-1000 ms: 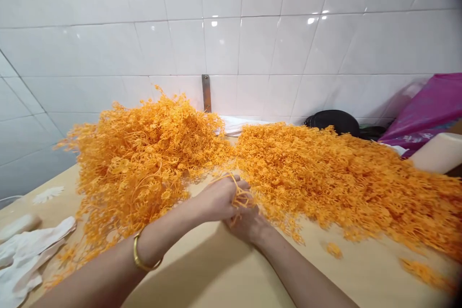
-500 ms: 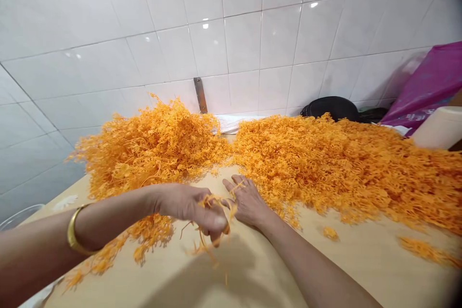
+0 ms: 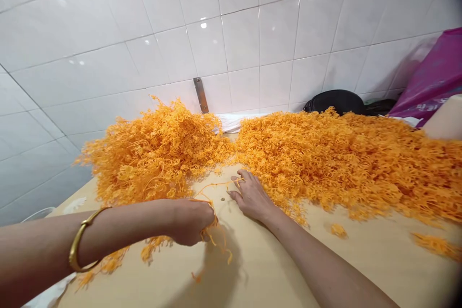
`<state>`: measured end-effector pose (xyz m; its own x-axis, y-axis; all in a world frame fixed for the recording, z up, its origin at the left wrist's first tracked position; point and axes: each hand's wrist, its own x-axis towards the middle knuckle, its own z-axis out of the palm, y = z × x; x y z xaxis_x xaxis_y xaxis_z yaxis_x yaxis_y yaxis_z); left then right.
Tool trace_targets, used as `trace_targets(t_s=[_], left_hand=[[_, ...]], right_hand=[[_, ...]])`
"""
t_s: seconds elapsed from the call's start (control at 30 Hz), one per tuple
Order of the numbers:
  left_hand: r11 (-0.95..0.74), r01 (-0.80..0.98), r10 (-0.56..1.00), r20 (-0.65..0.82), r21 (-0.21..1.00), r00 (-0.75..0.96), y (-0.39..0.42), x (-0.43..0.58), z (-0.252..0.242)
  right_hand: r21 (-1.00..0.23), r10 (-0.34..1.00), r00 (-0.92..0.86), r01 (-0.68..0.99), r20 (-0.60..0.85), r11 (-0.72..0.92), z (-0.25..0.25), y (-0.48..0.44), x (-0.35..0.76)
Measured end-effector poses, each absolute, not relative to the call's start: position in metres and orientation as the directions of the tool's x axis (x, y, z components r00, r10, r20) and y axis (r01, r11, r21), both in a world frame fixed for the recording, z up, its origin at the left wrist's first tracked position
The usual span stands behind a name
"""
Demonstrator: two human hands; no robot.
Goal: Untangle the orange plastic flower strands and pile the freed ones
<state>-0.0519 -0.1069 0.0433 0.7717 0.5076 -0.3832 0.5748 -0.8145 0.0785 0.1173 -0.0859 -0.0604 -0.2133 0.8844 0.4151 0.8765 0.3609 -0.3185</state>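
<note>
Your left hand (image 3: 191,222) is closed in a narrow fist on a small bunch of thin orange strands (image 3: 218,245), with loose ends hanging past your fingers toward the near side of the pale wooden tabletop (image 3: 274,274). A gold bangle (image 3: 80,240) sits on that wrist. Your right hand (image 3: 252,197) lies low and open on the tabletop, fingers apart, with one long orange strand (image 3: 220,184) running from the fist to your fingertips. From this view, you can't quite tell whether your thumb and finger pinch it.

Beyond your hands, a lacy orange mound (image 3: 151,154) rises to the far left, and a broad orange spread (image 3: 342,163) runs off to the right. Small orange clumps (image 3: 338,230) lie nearer on the right. These look light and springy, but the lacy heads will likely hook one another. Take hold low on the bare strands, and expect any tug to drag neighbouring pieces along. The fine tips may snap under rough handling.
</note>
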Motion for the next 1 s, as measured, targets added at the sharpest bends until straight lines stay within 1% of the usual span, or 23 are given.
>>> trace_targets(t_s=[0.07, 0.1, 0.2, 0.3, 0.37, 0.43, 0.53, 0.6, 0.67, 0.73, 0.8, 0.9, 1.0], left_hand=[[-0.832, 0.554, 0.483, -0.504, -0.010, 0.716, -0.103, -0.053, 0.041], [-0.836, 0.545, 0.491, -0.529, -0.062, 0.693, -0.101, -0.054, 0.039], [-0.831, 0.531, 0.537, -0.490, -0.168, 0.686, -0.094, -0.060, 0.036], [-0.834, 0.499, 0.548, -0.453, -0.236, 0.703, -0.090, -0.064, 0.031], [-0.844, 0.467, 0.536, -0.438, -0.263, 0.722, -0.090, -0.063, 0.027], [-0.864, 0.424, 0.502, -0.410, -0.270, 0.762, -0.092, -0.058, 0.022], [-0.896, 0.340, 0.430, -0.364, -0.286, 0.826, -0.098, -0.047, 0.016], [-0.910, 0.275, 0.382, -0.367, -0.310, 0.848, -0.101, -0.040, 0.014], [-0.923, 0.209, 0.324, -0.364, -0.323, 0.873, -0.102, -0.036, 0.014], [-0.934, 0.148, 0.256, -0.321, -0.325, 0.912, -0.101, -0.038, 0.016], [-0.934, 0.120, 0.211, -0.248, -0.337, 0.946, -0.097, -0.046, 0.018], [-0.924, 0.151, 0.201, -0.109, -0.351, 0.974, -0.093, -0.066, 0.022], [-0.930, 0.238, 0.224, 0.079, -0.280, 0.971, -0.094, -0.090, 0.027]], right_hand=[[-0.317, 0.880, -0.213, 0.875, 0.425, 0.365, -0.062, -0.084, 0.118], [-0.318, 0.876, -0.215, 0.873, 0.432, 0.371, -0.063, -0.084, 0.118], [-0.352, 0.867, -0.186, 0.859, 0.462, 0.371, -0.061, -0.084, 0.118], [-0.414, 0.861, -0.119, 0.839, 0.494, 0.354, -0.057, -0.085, 0.116], [-0.426, 0.850, -0.105, 0.830, 0.516, 0.361, -0.055, -0.087, 0.114], [-0.383, 0.832, -0.177, 0.824, 0.527, 0.417, -0.053, -0.089, 0.112], [-0.288, 0.801, -0.340, 0.805, 0.492, 0.519, -0.053, -0.090, 0.110], [-0.242, 0.799, -0.379, 0.814, 0.466, 0.527, -0.053, -0.089, 0.111], [-0.199, 0.804, -0.371, 0.841, 0.464, 0.503, -0.054, -0.086, 0.112], [-0.160, 0.805, -0.336, 0.873, 0.489, 0.461, -0.054, -0.084, 0.115], [-0.136, 0.803, -0.277, 0.906, 0.527, 0.402, -0.053, -0.083, 0.118], [-0.112, 0.797, -0.205, 0.940, 0.568, 0.321, -0.050, -0.083, 0.122], [-0.103, 0.794, -0.147, 0.962, 0.589, 0.255, -0.048, -0.084, 0.124]])
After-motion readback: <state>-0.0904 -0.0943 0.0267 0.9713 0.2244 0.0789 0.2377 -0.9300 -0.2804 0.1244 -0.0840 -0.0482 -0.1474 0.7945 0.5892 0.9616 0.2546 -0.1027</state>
